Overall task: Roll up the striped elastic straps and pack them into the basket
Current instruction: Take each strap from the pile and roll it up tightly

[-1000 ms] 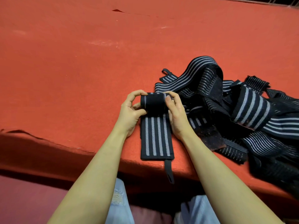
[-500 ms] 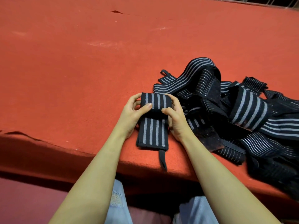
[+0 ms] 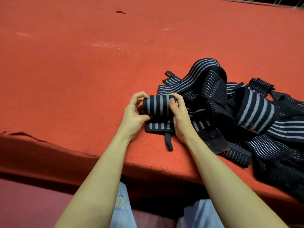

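A black strap with grey stripes (image 3: 158, 106) is wound into a thick roll near the table's front edge. My left hand (image 3: 134, 112) grips the roll's left end and my right hand (image 3: 180, 116) grips its right end, thumb on top. A short unrolled tail (image 3: 158, 126) lies flat beneath the roll, ending in a small black loop (image 3: 168, 142). To the right lies a tangled pile of several loose striped straps (image 3: 246, 116). No basket is in view.
The table is covered in red felt (image 3: 82, 71), with a small tear (image 3: 120, 12) at the far side and a torn front edge (image 3: 32, 137) at the left. My knees in light jeans (image 3: 122, 209) show below the table edge.
The roll has grown thicker as both hands wound it toward me. The flat tail has shrunk from a long strip to a short piece, and its loop has slid up onto the table.
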### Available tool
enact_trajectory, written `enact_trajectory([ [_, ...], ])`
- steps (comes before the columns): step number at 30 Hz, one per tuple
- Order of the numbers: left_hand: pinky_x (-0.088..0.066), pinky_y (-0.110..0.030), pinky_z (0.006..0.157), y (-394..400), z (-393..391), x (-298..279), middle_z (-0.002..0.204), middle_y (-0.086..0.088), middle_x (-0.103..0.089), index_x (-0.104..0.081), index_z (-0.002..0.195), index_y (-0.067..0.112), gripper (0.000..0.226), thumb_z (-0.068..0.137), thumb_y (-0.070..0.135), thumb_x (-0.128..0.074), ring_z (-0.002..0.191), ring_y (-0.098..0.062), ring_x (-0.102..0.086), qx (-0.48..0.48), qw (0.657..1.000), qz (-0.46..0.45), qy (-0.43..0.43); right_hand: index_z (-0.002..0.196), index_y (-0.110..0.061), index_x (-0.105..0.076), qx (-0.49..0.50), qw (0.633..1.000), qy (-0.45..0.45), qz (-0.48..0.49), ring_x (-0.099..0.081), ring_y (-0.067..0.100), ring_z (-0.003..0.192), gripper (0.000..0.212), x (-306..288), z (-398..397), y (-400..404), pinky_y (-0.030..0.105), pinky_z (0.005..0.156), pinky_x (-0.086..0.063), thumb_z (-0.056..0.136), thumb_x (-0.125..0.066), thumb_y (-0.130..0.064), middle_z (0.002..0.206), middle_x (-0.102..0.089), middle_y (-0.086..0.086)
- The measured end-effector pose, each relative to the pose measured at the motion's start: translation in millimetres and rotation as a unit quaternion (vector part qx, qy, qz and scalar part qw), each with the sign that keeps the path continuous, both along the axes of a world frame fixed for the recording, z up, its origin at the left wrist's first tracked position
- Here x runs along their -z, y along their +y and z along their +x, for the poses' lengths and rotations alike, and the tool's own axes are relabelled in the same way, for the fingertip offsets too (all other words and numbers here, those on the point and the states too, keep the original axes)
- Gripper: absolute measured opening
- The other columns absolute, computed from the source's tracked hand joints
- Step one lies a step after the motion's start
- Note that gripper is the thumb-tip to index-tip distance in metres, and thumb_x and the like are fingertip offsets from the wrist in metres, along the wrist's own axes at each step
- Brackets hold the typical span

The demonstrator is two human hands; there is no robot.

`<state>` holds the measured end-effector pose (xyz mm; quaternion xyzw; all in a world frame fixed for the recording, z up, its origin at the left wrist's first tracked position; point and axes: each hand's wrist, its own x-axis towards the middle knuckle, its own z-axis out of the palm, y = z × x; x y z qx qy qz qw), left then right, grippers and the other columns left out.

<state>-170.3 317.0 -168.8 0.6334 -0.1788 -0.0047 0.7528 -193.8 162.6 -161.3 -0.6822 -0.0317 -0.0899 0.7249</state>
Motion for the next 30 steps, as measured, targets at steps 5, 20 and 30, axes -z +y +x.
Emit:
enact_trajectory([
  [5, -0.046, -0.022, 0.087, -2.8, -1.1, -5.5, 0.111, 0.012, -0.061, -0.057, 0.113, 0.028, 0.055, 0.069, -0.005, -0.047, 0.097, -0.003, -0.056, 0.008, 1.000, -0.008, 0.025, 0.100, -0.036, -0.053, 0.002, 0.999, -0.033, 0.023, -0.051, 0.020, 0.097, 0.034, 3.6, -0.8, -2.7, 0.047, 0.089, -0.044, 0.071, -0.071, -0.038, 0.102, -0.053, 0.003],
  [20, -0.053, -0.027, 0.087, -8.9, -5.4, -6.2, 0.112, -0.011, -0.067, -0.053, 0.123, 0.005, 0.037, 0.089, 0.013, -0.064, 0.097, -0.014, -0.065, -0.113, 0.987, 0.005, 0.112, 0.108, -0.030, -0.047, 0.044, 0.982, -0.096, -0.155, -0.047, 0.005, 0.113, 0.037, 5.2, -10.4, 6.6, 0.025, 0.103, -0.035, 0.077, -0.063, -0.041, 0.114, -0.050, -0.011],
  [30, -0.053, -0.022, 0.069, -7.0, -13.5, -13.8, 0.090, -0.001, -0.074, -0.066, 0.108, -0.001, 0.028, 0.080, 0.004, -0.071, 0.081, -0.010, -0.069, -0.123, 0.983, -0.056, 0.125, 0.137, -0.012, -0.045, 0.045, 0.996, -0.002, -0.073, -0.055, 0.015, 0.122, 0.073, 1.9, -10.5, 7.3, 0.035, 0.107, -0.041, 0.072, -0.071, -0.031, 0.132, -0.057, 0.005],
])
